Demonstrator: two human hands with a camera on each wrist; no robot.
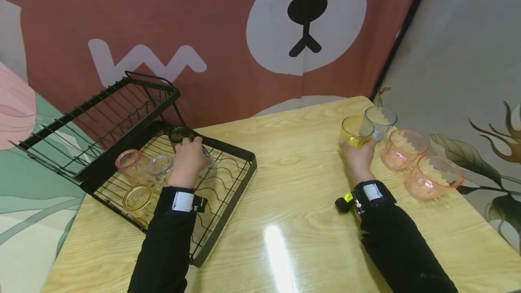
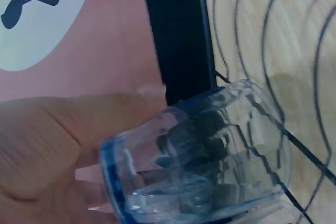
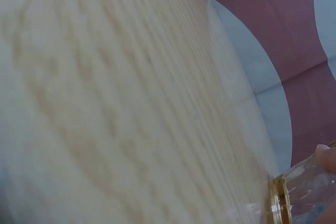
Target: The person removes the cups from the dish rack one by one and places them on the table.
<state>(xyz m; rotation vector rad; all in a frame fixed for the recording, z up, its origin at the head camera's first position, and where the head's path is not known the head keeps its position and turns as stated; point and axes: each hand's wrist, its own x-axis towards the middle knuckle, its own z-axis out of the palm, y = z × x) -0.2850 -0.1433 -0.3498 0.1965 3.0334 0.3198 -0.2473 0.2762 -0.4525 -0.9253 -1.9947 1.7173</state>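
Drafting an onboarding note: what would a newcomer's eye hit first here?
Probably the big red-brown cloth with a cartoon muzzle, behind the table. Next, the yellow glass in the person's right grip, beside a blue glass and two pink glasses at the table's right. Then the black two-tier rack at left, with more glasses in its lower tier.
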